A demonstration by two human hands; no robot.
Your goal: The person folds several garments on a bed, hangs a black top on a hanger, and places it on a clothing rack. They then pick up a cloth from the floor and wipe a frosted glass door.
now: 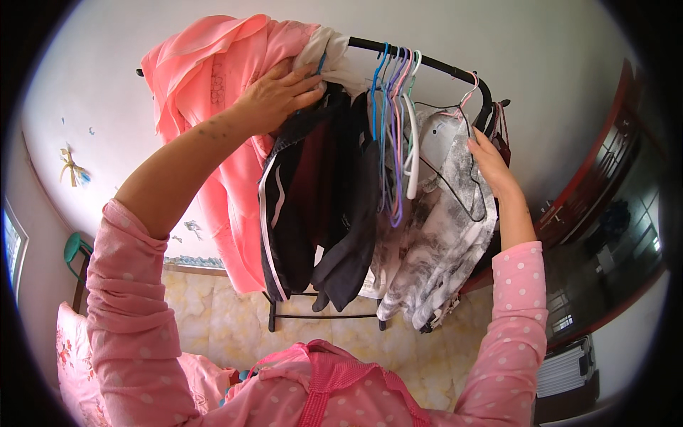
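Note:
My left hand (285, 96) reaches up to the clothes rail, its back towards me. Its fingers rest against the bunched white cloth (325, 50) and a blue hanger top, above a black jacket (280, 197) with white stripes. The thumb is hidden, so I cannot tell whether it grips anything. On the right, my right hand (491, 165) holds the edge of a grey-and-white mottled garment (443, 240), fingers behind it. A black wire hanger (453, 197) lies across that garment's front. Between my hands, several blue, purple, pink and white hangers (397, 128) hang close together.
A black metal rail (416, 56) carries the clothes, its base bar (325, 316) low over the tiled floor (213, 315). Pink fabric (219, 96) drapes its left end. A dark red-framed cabinet (603, 235) stands at right, a green stool (76, 246) at left.

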